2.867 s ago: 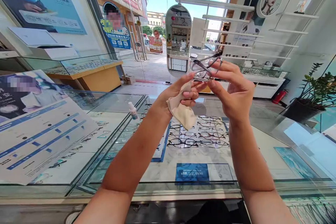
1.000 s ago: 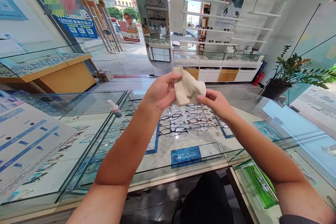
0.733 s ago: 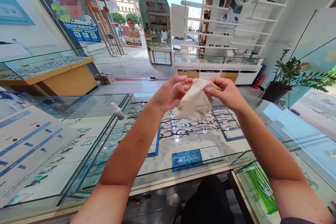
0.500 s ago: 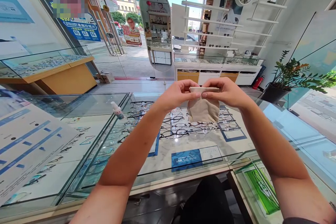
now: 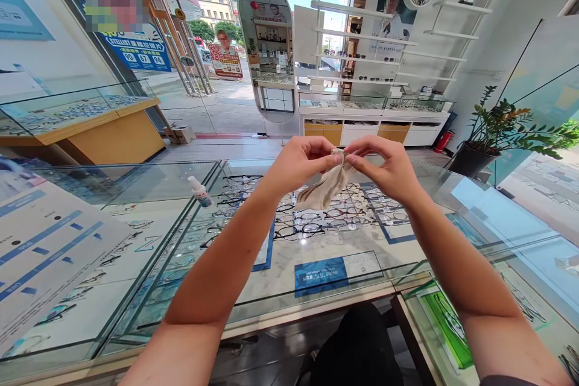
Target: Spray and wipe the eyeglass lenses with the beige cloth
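Cloth (image 5: pixel 322 191) is pinched between the fingertips of both hands, held up over the glass counter (image 5: pixel 312 310) toward its far edge, well away from the front one. The left hand (image 5: pixel 296 167) has thumb and fingers closed on its upper edge, and the right hand (image 5: pixel 389 167) grips that same edge just beside, the thumbs nearly meeting. Handling it well probably calls for light, level pinches close to the edge, with the folds drawn out evenly rather than bunched, and the loose end lifted clear of the spectacle frames (image 5: pixel 300 230) laid out in rows beneath. A gentle pull outward should be enough, since so thin a fabric likely gives easily. It looks pale cream, soft and limp, gathered tight at the top, its lower part slanting toward the counter's left side; the hanging border shows a rippled, toothed outline. Whether anything lies inside the folds cannot be told.
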Demonstrator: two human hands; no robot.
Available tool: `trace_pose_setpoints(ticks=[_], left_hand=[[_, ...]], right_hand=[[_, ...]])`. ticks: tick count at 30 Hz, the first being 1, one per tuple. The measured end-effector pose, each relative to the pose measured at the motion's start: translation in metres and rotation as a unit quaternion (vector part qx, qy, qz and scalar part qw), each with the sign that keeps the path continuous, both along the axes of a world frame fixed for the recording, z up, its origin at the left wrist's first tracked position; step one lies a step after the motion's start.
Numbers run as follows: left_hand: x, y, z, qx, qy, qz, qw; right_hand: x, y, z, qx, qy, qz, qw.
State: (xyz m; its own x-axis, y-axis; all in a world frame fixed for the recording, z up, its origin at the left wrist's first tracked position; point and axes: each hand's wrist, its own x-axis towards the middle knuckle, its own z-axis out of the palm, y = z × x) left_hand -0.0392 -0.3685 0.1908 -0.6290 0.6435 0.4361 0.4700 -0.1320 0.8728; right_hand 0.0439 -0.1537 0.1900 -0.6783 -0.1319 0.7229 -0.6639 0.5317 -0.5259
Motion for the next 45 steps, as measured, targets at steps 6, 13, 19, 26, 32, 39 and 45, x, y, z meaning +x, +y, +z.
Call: trace_pose_setpoints(ticks=[6, 13, 19, 26, 32, 39, 45], left_hand=[[0.000, -0.004, 0.000, -0.030, 0.022, -0.011, 0.999], [-0.001, -0.003, 0.003, -0.038, 0.033, -0.019, 0.999], [0.000, -0.003, 0.003, -0.027, 0.017, 0.011, 0.999], [0.004, -0.002, 0.001, -0.024, 0.042, 0.006, 0.999], [0.005, 0.001, 0.001, -0.009, 0.020, 0.012, 1.000], [-0.002, 0.003, -0.002, 0.006, -0.002, 0.001, 1.000], [0.001, 0.004, -0.002, 0.015, 0.001, 0.009, 1.000]], right_hand=[[0.000, -0.008, -0.005, 0.013, 0.030, -0.014, 0.999], [0.001, -0.008, -0.008, 0.027, 0.121, -0.073, 0.990], [0.004, -0.008, -0.005, 0.041, 0.099, -0.045, 0.993], [0.002, -0.012, -0.003, 0.025, 0.071, -0.046, 0.996], [0.001, -0.017, -0.005, -0.003, 0.072, -0.062, 0.995], [-0.001, -0.019, -0.008, -0.017, 0.057, -0.080, 0.995], [-0.002, -0.022, -0.009, -0.044, 0.049, -0.097, 0.993]])
